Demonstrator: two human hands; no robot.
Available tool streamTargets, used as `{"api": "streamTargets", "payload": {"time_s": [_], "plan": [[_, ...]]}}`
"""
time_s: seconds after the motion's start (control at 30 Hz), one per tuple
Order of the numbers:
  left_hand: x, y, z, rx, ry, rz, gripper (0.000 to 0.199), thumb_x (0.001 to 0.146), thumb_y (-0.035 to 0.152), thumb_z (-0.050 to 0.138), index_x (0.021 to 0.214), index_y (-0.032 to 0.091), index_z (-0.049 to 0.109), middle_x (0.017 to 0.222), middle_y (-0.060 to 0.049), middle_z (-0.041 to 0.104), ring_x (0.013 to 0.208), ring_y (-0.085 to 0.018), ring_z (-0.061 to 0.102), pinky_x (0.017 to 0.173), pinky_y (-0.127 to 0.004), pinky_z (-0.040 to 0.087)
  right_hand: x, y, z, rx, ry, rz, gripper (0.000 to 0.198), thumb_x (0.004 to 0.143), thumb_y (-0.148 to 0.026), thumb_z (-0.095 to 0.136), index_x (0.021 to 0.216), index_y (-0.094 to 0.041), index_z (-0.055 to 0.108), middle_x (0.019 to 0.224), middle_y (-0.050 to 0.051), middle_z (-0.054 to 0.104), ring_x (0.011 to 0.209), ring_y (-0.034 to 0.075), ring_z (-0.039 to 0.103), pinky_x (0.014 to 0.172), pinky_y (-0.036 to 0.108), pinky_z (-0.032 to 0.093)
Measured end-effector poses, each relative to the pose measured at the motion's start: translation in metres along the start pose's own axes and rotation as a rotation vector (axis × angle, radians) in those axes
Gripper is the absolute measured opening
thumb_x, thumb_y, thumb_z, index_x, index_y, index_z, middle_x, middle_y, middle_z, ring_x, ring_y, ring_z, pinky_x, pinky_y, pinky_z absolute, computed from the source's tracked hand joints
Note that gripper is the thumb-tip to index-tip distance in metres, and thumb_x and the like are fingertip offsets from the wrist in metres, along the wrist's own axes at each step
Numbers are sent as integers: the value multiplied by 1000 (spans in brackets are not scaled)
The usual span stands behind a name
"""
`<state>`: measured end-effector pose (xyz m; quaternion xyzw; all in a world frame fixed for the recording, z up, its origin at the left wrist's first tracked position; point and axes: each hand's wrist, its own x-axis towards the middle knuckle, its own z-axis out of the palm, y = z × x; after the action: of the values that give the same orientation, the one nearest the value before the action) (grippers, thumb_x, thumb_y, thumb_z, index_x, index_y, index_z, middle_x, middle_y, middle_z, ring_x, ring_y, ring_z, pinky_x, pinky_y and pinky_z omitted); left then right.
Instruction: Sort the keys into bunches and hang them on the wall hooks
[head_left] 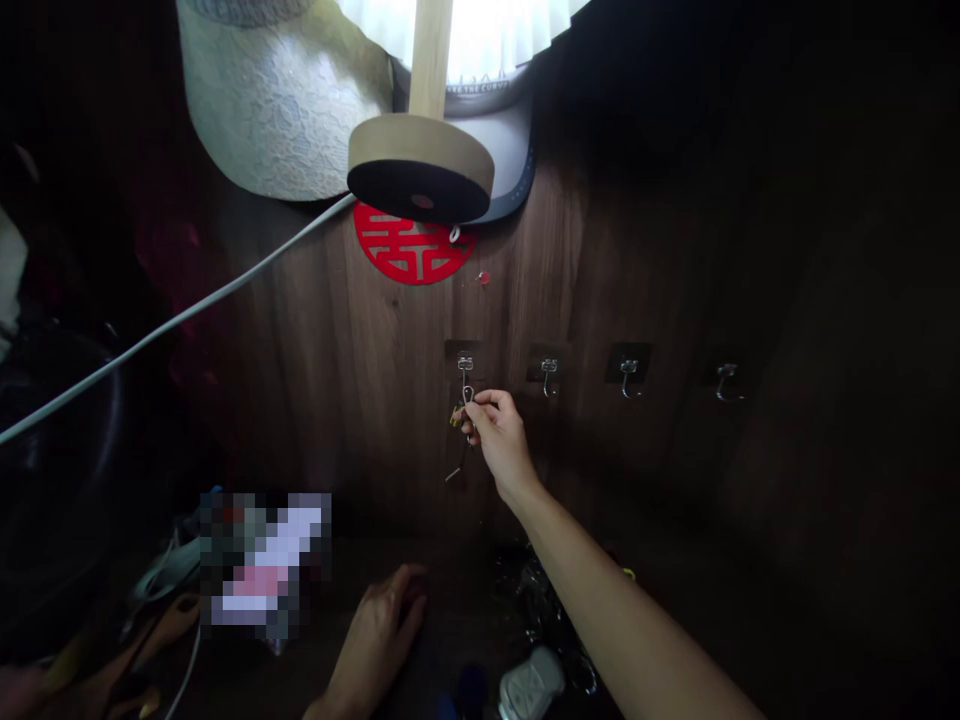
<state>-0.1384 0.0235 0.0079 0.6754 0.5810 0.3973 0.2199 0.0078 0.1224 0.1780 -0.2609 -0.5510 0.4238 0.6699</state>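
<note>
My right hand (499, 435) is raised to the dark wood wall panel and pinches a bunch of keys (460, 415) by its ring. The ring sits at the leftmost metal hook (466, 366) of a row. Small keys and a tag dangle below my fingers. My left hand (379, 630) rests flat, fingers together, on the dark surface below, holding nothing.
Three more hooks (550, 372) (628, 374) (726, 378) line the panel to the right. A red paper cutout (409, 252), a lamp base (420, 165), a lace hat (277, 110) and a white cable (187, 315) are above. A car key fob (531, 682) and cluttered items lie below.
</note>
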Motion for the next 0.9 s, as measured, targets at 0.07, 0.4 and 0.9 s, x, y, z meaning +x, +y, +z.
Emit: {"api": "streamTargets", "payload": {"time_s": [0.07,0.4,0.9], "plan": [[0,0,0,-6,-4,0,20,82,32,52,100,28,61,92,-3,71,88,-25,63,81,-32,42,2,4,0,-3,5,2,20,71,-30,59,80,-22,43,62,-5,65,51,8,52,43,17,34],[0,-1,-1,-2,4,2,22,82,33,51,100,27,62,94,-3,70,91,-24,63,82,-31,44,1,9,-2,-34,1,-18,19,73,-29,58,76,-22,41,64,-4,65,51,8,52,42,16,32],[2,-13,6,130,-5,93,23,85,28,46,105,26,58,93,-2,72,88,-20,66,78,-28,50,-3,-12,-47,83,404,-282,16,75,-27,57,83,-22,44,64,-6,60,48,5,48,43,15,32]]}}
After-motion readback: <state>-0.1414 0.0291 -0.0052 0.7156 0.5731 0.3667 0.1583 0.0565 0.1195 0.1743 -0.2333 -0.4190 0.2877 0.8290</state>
